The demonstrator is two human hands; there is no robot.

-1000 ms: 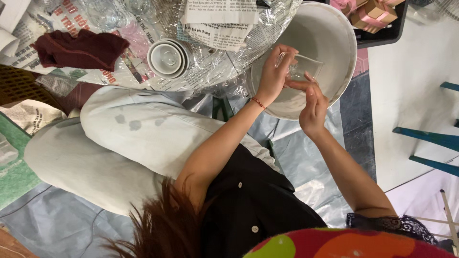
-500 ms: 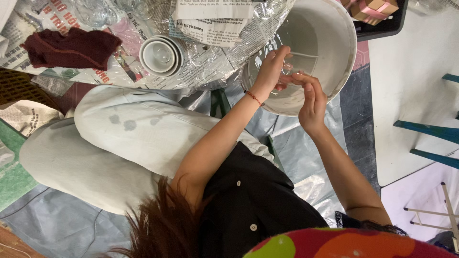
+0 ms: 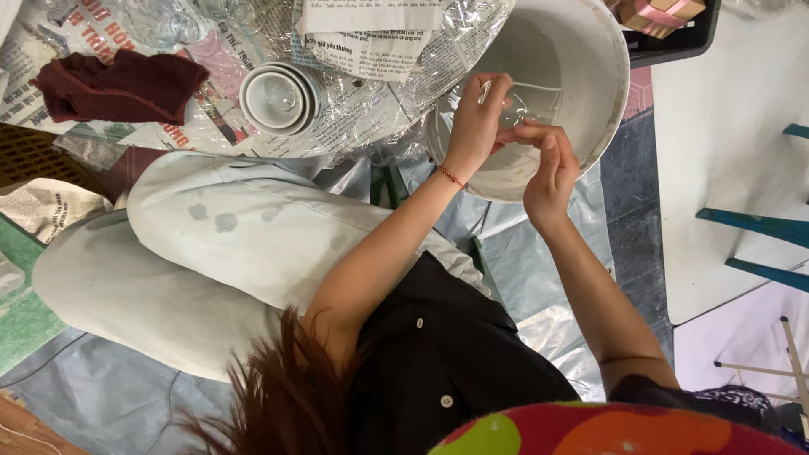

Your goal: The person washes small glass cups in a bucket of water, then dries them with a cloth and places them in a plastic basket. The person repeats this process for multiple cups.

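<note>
My left hand [image 3: 474,126], with a red string bracelet at the wrist, holds a small clear glass [image 3: 508,108] over a large white bucket [image 3: 607,93]. My right hand [image 3: 546,173] meets it from the right, fingertips pinching the glass's rim. Both hands hover inside the bucket's mouth, above its pale wet inside. My knees in light trousers [image 3: 244,244] are folded to the left of the bucket.
A stack of white bowls [image 3: 278,97] sits on newspaper under clear plastic wrap [image 3: 371,50]. A dark red cloth [image 3: 118,84] lies at the far left. At right are a white table [image 3: 725,168] and blue chair legs [image 3: 758,227]; a ribboned box [image 3: 653,13] is at top right.
Both hands stay over the bucket on the glass; the fingers have shifted slightly around it and the view has drifted a little.
</note>
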